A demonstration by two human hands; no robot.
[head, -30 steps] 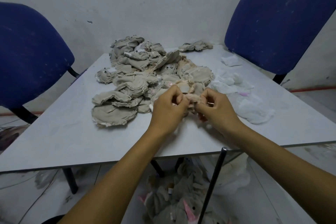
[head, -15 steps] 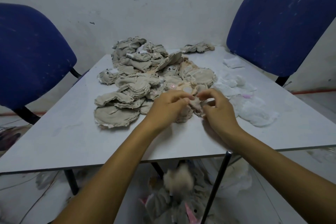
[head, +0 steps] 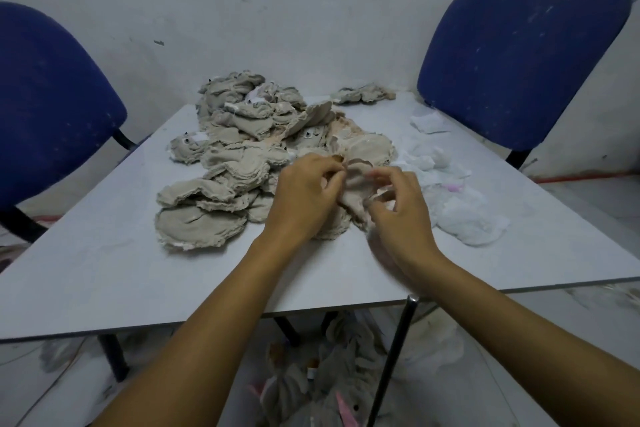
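the beige fabric piece [head: 356, 189] lies at the near edge of the pile [head: 221, 180] on the bench [head: 104, 270]. the left hand [head: 304, 198] pinches its top edge and the right hand [head: 401, 208], blurred, seems to grip its other side. the step looks like turning it out. next, spread the opening and push the fabric through.

We saw the fabric piece [head: 357, 184] greyish beige like the pile [head: 221, 180] behind it, the scraps [head: 467, 218] white with one pink fleck, the worktop [head: 104, 274] pale grey, and the left chair [head: 52, 97] and right chair [head: 519, 55] deep blue, speckled pale.
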